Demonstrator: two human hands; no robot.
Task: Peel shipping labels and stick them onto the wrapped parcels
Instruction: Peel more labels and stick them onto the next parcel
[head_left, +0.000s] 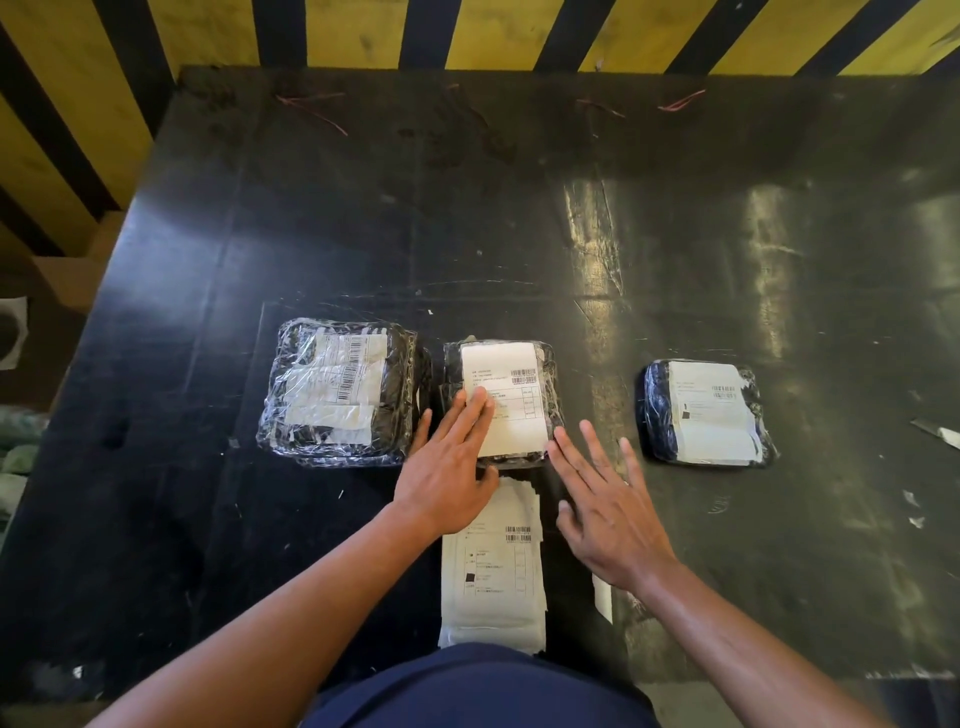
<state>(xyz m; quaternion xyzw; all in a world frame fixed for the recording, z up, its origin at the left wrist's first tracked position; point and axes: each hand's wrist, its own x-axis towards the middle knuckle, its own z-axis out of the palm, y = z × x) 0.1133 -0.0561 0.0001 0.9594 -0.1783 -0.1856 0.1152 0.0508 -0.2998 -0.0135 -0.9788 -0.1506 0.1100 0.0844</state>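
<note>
Three plastic-wrapped dark parcels lie in a row on the black table (519, 234). The middle parcel (553, 395) carries a white shipping label (511, 384). My left hand (449, 462) lies flat with its fingertips on that label's lower left part. My right hand (605, 499) is spread flat just right of the parcel, one fingertip near its lower right corner, holding nothing. The right parcel (657, 410) has a white label (711, 410) on top. The left parcel (337, 392) shows labels under its wrap. A stack of label sheets (493, 566) lies near me, below the middle parcel.
A yellow and black striped wall (467, 31) runs behind the table. Cardboard boxes (67, 275) stand off the left edge. Small white paper scraps (940, 434) lie near the right edge, and a strip of backing paper (602, 597) sits beside the label stack.
</note>
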